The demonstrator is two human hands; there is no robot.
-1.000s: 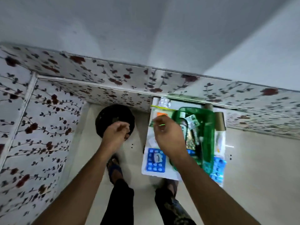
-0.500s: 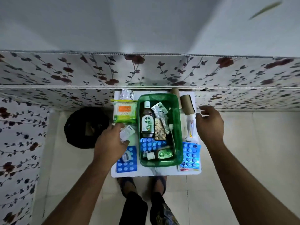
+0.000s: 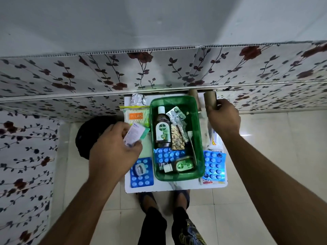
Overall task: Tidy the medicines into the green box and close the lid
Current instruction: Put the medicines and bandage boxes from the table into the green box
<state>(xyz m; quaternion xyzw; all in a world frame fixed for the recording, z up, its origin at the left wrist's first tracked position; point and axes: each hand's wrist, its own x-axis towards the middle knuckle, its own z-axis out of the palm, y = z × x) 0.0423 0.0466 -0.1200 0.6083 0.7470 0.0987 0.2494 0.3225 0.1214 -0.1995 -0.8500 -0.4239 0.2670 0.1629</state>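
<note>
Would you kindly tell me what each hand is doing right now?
Left hand: closed on a small white packet.
Right hand: closing around a brown roll.

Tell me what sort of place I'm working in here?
Probably a room in a home, not a clinic: a small white table stands on a pale tiled floor against floral-patterned wall panels, and the open green plastic box holds household medicines like a brown antiseptic bottle.

We have lifted the small white-and-teal sachet (image 3: 135, 134) in our left hand (image 3: 113, 152); our right hand (image 3: 223, 119) now touches the brown cardboard tube (image 3: 210, 99).
</note>
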